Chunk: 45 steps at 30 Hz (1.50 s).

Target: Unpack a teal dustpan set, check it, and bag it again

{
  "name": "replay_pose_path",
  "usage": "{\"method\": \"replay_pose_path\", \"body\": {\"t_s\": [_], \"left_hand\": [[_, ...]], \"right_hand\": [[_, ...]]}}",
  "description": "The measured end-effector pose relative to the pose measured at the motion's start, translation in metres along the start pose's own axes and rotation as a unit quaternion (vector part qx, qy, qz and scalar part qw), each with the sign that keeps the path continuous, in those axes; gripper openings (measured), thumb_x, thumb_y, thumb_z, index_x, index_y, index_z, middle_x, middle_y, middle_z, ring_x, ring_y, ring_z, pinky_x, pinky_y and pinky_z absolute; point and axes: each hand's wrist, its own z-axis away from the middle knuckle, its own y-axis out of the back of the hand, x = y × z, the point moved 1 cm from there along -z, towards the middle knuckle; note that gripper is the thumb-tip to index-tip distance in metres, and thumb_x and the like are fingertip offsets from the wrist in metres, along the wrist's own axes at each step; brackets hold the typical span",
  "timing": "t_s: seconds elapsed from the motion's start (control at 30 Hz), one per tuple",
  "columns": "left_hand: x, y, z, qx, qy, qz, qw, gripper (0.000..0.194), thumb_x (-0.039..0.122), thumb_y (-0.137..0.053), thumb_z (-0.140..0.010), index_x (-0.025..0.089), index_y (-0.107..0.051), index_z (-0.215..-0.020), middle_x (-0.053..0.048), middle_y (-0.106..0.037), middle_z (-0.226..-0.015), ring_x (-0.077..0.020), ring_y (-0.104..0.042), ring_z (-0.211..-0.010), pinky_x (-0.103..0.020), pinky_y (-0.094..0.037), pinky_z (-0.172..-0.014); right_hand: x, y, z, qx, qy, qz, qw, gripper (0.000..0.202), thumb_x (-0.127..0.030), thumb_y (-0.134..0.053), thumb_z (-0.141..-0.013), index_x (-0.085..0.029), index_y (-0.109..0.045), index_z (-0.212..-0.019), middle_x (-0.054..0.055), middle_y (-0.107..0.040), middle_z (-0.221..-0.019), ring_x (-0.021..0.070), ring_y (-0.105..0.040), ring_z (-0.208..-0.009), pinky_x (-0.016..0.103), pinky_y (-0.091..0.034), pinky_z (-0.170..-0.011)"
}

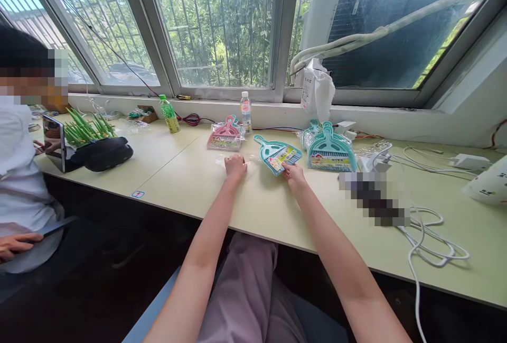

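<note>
My right hand [293, 175] grips the lower edge of a teal dustpan and brush set [277, 154], fingers closed at its printed label. The set is tilted above the table, its handle pointing up and left. To its left, my left hand [235, 167] is closed in a fist low over the table, with thin clear plastic film [220, 160] showing on both sides of it. Behind that hand lies a pink dustpan and brush set [225, 136] in clear wrap. More teal dustpan sets [331, 147] stand together to the right of my right hand.
A clear bottle [246, 112] and a green bottle [169, 114] stand along the back. White cables [439, 248] and a blurred dark object [374, 198] lie right. A white plastic bag [317, 89] is by the window. At left, a person [24, 158] sits near a black planter [106, 155].
</note>
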Motion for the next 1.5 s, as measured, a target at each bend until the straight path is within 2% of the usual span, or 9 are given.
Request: {"method": "replay_pose_path", "body": {"t_s": [0.13, 0.27, 0.43, 0.7, 0.9, 1.03, 1.2, 1.33, 1.5], "left_hand": [[-0.019, 0.005, -0.005, 0.042, 0.094, 0.052, 0.993, 0.011, 0.024, -0.053, -0.088, 0.018, -0.062, -0.091, -0.011, -0.07, -0.095, -0.0264, -0.062, -0.097, -0.039, -0.037, -0.091], [-0.03, 0.015, -0.005, 0.201, 0.181, 0.101, 0.957, 0.014, 0.024, -0.047, -0.092, 0.017, -0.058, -0.097, -0.012, -0.068, -0.098, -0.0287, -0.058, -0.105, -0.043, -0.035, -0.094], [-0.024, 0.017, -0.003, 0.3, 0.148, 0.139, 0.932, 0.014, 0.018, -0.041, -0.093, 0.018, -0.053, -0.101, -0.012, -0.066, -0.1, -0.027, -0.056, -0.105, -0.045, -0.032, -0.099], [-0.022, 0.016, -0.004, 0.342, 0.088, 0.199, 0.914, 0.019, 0.013, -0.037, -0.093, 0.02, -0.052, -0.103, -0.011, -0.065, -0.098, -0.0271, -0.054, -0.106, -0.051, -0.031, -0.101], [-0.011, 0.009, -0.006, 0.284, -0.074, 0.207, 0.933, 0.013, 0.016, -0.041, -0.094, 0.021, -0.053, -0.097, -0.009, -0.063, -0.095, -0.0246, -0.055, -0.098, -0.041, -0.041, -0.09], [0.001, 0.014, 0.0, 0.242, -0.1, 0.236, 0.936, 0.01, 0.021, -0.044, -0.095, 0.022, -0.053, -0.099, -0.008, -0.063, -0.095, -0.0224, -0.056, -0.099, -0.037, -0.042, -0.091], [0.012, 0.033, 0.016, 0.273, 0.036, 0.254, 0.927, 0.032, 0.038, -0.048, -0.094, 0.021, -0.047, -0.122, -0.014, -0.054, -0.127, -0.0248, -0.043, -0.129, -0.042, -0.032, -0.107], [0.009, 0.035, 0.014, 0.316, 0.243, 0.293, 0.869, 0.051, 0.047, -0.046, -0.093, 0.021, -0.035, -0.136, -0.018, -0.044, -0.138, -0.0271, -0.034, -0.137, -0.048, -0.032, -0.108], [-0.002, 0.011, -0.003, 0.196, 0.334, 0.45, 0.805, 0.052, 0.046, -0.039, -0.096, 0.02, -0.028, -0.14, -0.019, -0.044, -0.139, -0.0201, -0.049, -0.127, -0.036, -0.045, -0.098]], "right_hand": [[-0.004, 0.0, 0.001, -0.022, 0.006, 0.023, 0.999, 0.019, 0.001, -0.063, -0.074, -0.016, -0.061, -0.082, 0.003, -0.072, -0.082, 0.0122, -0.07, -0.069, 0.019, -0.059, -0.057], [-0.006, -0.011, 0.01, -0.078, -0.004, 0.07, 0.994, 0.021, 0.0, -0.067, -0.071, -0.016, -0.062, -0.083, 0.003, -0.073, -0.081, 0.0135, -0.071, -0.068, 0.021, -0.06, -0.057], [-0.005, -0.029, 0.03, -0.145, 0.002, 0.109, 0.983, 0.027, -0.001, -0.07, -0.068, -0.017, -0.061, -0.087, 0.003, -0.073, -0.08, 0.0158, -0.071, -0.069, 0.025, -0.062, -0.061], [-0.011, -0.023, 0.03, -0.074, 0.024, 0.138, 0.987, 0.026, 0.0, -0.067, -0.07, -0.018, -0.058, -0.087, 0.002, -0.072, -0.078, 0.0155, -0.071, -0.071, 0.029, -0.063, -0.066], [-0.01, -0.027, 0.032, -0.132, 0.042, 0.165, 0.977, 0.024, -0.003, -0.066, -0.073, -0.018, -0.058, -0.089, 0.002, -0.072, -0.08, 0.015, -0.07, -0.068, 0.03, -0.063, -0.066], [-0.006, -0.03, 0.034, -0.129, 0.058, 0.164, 0.976, 0.025, -0.006, -0.07, -0.071, -0.019, -0.058, -0.089, 0.003, -0.071, -0.08, 0.0168, -0.07, -0.072, 0.034, -0.063, -0.071], [-0.003, -0.028, 0.033, -0.081, 0.084, 0.089, 0.989, 0.028, -0.011, -0.073, -0.07, -0.021, -0.055, -0.089, 0.003, -0.07, -0.086, 0.0189, -0.071, -0.083, 0.035, -0.063, -0.076], [-0.003, -0.027, 0.034, -0.077, 0.099, 0.06, 0.99, 0.029, -0.015, -0.074, -0.069, -0.022, -0.053, -0.089, 0.002, -0.07, -0.091, 0.0174, -0.07, -0.088, 0.032, -0.062, -0.077], [-0.004, -0.03, 0.037, -0.096, 0.109, 0.052, 0.988, 0.034, -0.019, -0.077, -0.067, -0.022, -0.053, -0.092, 0.004, -0.071, -0.093, 0.018, -0.07, -0.087, 0.033, -0.061, -0.078]]}}
